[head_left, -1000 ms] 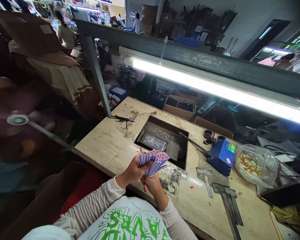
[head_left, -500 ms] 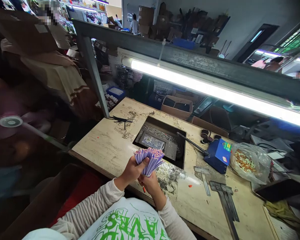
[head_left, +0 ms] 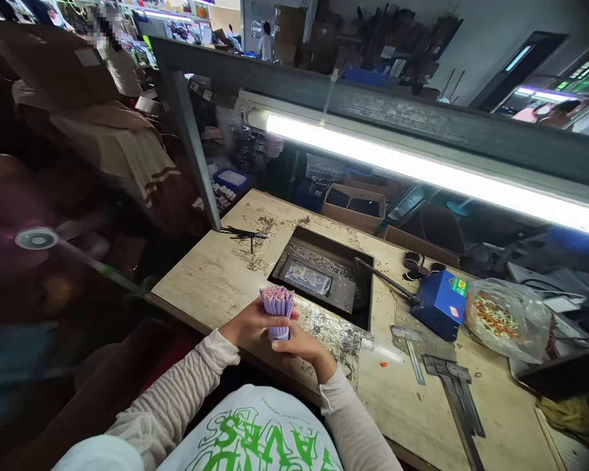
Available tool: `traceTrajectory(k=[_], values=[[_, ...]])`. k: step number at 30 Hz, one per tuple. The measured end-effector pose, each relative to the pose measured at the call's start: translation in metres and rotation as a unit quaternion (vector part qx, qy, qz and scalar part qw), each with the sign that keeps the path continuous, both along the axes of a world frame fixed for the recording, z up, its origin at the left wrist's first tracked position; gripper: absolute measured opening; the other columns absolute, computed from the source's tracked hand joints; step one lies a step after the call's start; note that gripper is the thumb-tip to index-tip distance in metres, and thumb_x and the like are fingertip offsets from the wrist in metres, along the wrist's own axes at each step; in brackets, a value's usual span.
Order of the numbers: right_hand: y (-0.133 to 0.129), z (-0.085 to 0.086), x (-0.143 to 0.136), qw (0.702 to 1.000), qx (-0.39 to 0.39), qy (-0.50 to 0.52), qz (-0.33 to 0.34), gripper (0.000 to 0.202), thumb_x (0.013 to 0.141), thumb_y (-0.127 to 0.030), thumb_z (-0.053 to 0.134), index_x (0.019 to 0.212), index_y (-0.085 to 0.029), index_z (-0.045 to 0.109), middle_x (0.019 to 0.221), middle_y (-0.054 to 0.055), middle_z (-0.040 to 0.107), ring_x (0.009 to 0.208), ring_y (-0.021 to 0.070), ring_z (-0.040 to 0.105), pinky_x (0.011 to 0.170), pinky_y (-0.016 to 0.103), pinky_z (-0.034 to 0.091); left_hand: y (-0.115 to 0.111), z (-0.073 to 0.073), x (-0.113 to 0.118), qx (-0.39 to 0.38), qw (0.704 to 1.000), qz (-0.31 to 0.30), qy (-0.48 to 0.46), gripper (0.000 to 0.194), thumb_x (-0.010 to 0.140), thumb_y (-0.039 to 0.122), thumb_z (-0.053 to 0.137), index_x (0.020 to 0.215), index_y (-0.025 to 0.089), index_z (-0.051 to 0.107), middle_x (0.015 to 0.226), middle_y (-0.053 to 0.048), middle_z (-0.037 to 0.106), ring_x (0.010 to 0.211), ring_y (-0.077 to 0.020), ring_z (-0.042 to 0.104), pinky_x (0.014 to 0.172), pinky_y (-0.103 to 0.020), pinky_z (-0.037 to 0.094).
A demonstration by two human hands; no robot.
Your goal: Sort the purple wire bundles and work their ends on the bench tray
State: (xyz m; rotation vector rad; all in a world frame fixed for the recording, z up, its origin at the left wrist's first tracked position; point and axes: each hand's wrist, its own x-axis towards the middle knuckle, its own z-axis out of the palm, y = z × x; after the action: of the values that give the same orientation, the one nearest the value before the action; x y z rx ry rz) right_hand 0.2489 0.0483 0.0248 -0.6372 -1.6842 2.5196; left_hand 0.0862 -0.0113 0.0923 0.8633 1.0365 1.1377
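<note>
A bundle of purple wires point(head_left: 277, 311) with pinkish, coppery ends stands nearly upright between my hands, over the table's near edge. My left hand point(head_left: 252, 322) wraps the bundle from the left, its thumb across the front. From the right, my right hand point(head_left: 302, 343) grips the lower part, thumb on the front and fingers partly hidden behind. Just beyond the bundle, a dark recessed solder pot point(head_left: 341, 294) with a shiny rectangular surface is sunk into the table.
Right of the pot are a blue box point(head_left: 434, 306), a plastic bag of orange and white pieces point(head_left: 495, 317), a small metal square point(head_left: 412, 353) and dark metal bars point(head_left: 454, 399). A lit tube lamp point(head_left: 397, 167) hangs low ahead. A fan point(head_left: 36, 238) spins at left.
The fanned-out bundle has become tighter and more upright, and sits slightly further left. My right hand has come up from beneath to its right side. The view has shifted slightly.
</note>
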Motion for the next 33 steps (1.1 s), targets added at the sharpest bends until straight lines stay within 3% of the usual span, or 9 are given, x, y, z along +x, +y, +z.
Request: traceTrajectory(k=[5, 9, 14, 19, 21, 24, 27, 30, 33], values=[[0.005, 0.001, 0.01, 0.983, 0.133, -0.058, -0.113, 0.048, 0.072, -0.047, 0.072, 0.108, -0.019, 0.059, 0.104, 0.007, 0.063, 0.092, 0.0188, 0.06, 0.073, 0.03, 0.048, 0.004, -0.027, -0.018, 0.032, 0.984, 0.086, 0.15, 0.047, 0.061, 0.04, 0.081, 0.099, 0.014, 0.069, 0.106, -0.01, 0.071, 0.104, -0.0264, 0.062, 0.099, -0.042, 0.044], [0.002, 0.0, 0.017, 0.975, 0.171, -0.086, -0.114, 0.048, 0.074, -0.048, 0.069, 0.11, -0.018, 0.057, 0.103, 0.007, 0.064, 0.077, 0.0151, 0.059, 0.071, 0.03, 0.047, 0.005, -0.056, -0.032, 0.021, 0.984, 0.089, 0.15, 0.057, 0.055, 0.036, 0.084, 0.104, 0.014, 0.067, 0.109, -0.01, 0.07, 0.104, -0.0249, 0.062, 0.098, -0.039, 0.045], [0.0, -0.006, 0.012, 0.959, 0.219, -0.101, -0.146, 0.047, 0.075, -0.044, 0.068, 0.11, -0.016, 0.057, 0.097, 0.007, 0.064, 0.067, 0.0127, 0.055, 0.066, 0.029, 0.046, 0.006, -0.064, -0.038, 0.018, 0.989, 0.08, 0.127, 0.046, 0.052, 0.035, 0.085, 0.089, 0.012, 0.07, 0.084, -0.006, 0.072, 0.084, -0.0217, 0.065, 0.083, -0.035, 0.051], [-0.008, -0.009, -0.004, 0.925, 0.291, -0.072, -0.233, 0.051, 0.071, -0.038, 0.072, 0.115, -0.018, 0.055, 0.105, 0.008, 0.063, 0.089, 0.0198, 0.059, 0.079, 0.033, 0.048, 0.008, -0.055, -0.014, 0.001, 0.988, 0.124, 0.092, 0.045, 0.053, 0.037, 0.085, 0.088, 0.012, 0.07, 0.084, -0.005, 0.072, 0.078, -0.019, 0.065, 0.079, -0.034, 0.052], [-0.013, -0.006, -0.012, 0.928, 0.286, -0.021, -0.239, 0.056, 0.067, -0.036, 0.075, 0.117, -0.019, 0.054, 0.113, 0.008, 0.062, 0.103, 0.0229, 0.057, 0.088, 0.036, 0.047, 0.007, -0.046, 0.003, -0.016, 0.987, 0.15, 0.063, 0.046, 0.051, 0.038, 0.085, 0.086, 0.011, 0.071, 0.084, -0.006, 0.072, 0.077, -0.0202, 0.066, 0.078, -0.034, 0.052], [-0.019, 0.002, -0.02, 0.938, 0.259, 0.013, -0.228, 0.044, 0.066, -0.033, 0.072, 0.107, -0.018, 0.06, 0.105, 0.006, 0.066, 0.098, 0.0236, 0.059, 0.088, 0.037, 0.048, 0.004, -0.026, 0.025, -0.008, 0.982, 0.176, 0.065, 0.044, 0.051, 0.04, 0.085, 0.083, 0.012, 0.072, 0.083, -0.006, 0.072, 0.078, -0.0217, 0.066, 0.078, -0.035, 0.052], [-0.021, 0.011, -0.019, 0.942, 0.247, 0.003, -0.23, 0.026, 0.063, -0.025, 0.064, 0.088, -0.019, 0.063, 0.086, 0.003, 0.067, 0.085, 0.0218, 0.059, 0.08, 0.034, 0.051, 0.001, -0.006, 0.033, 0.04, 0.985, 0.137, 0.093, 0.042, 0.055, 0.039, 0.084, 0.085, 0.014, 0.071, 0.087, -0.004, 0.072, 0.085, -0.0222, 0.065, 0.085, -0.035, 0.051], [-0.021, 0.018, -0.01, 0.949, 0.225, -0.004, -0.223, 0.023, 0.056, -0.017, 0.059, 0.079, -0.018, 0.06, 0.073, -0.001, 0.062, 0.073, 0.0176, 0.057, 0.07, 0.029, 0.051, 0.0, 0.007, 0.031, 0.08, 0.988, 0.055, 0.117, 0.038, 0.062, 0.04, 0.08, 0.09, 0.015, 0.07, 0.089, -0.005, 0.071, 0.09, -0.0217, 0.063, 0.088, -0.034, 0.049], [-0.022, 0.02, -0.002, 0.961, 0.182, -0.008, -0.207, 0.023, 0.055, -0.016, 0.055, 0.078, -0.018, 0.058, 0.065, -0.004, 0.057, 0.062, 0.0132, 0.053, 0.059, 0.024, 0.048, -0.001, 0.013, 0.029, 0.089, 0.985, 0.018, 0.144, 0.035, 0.071, 0.041, 0.073, 0.095, 0.015, 0.069, 0.091, -0.006, 0.072, 0.087, -0.0198, 0.063, 0.086, -0.032, 0.049]])
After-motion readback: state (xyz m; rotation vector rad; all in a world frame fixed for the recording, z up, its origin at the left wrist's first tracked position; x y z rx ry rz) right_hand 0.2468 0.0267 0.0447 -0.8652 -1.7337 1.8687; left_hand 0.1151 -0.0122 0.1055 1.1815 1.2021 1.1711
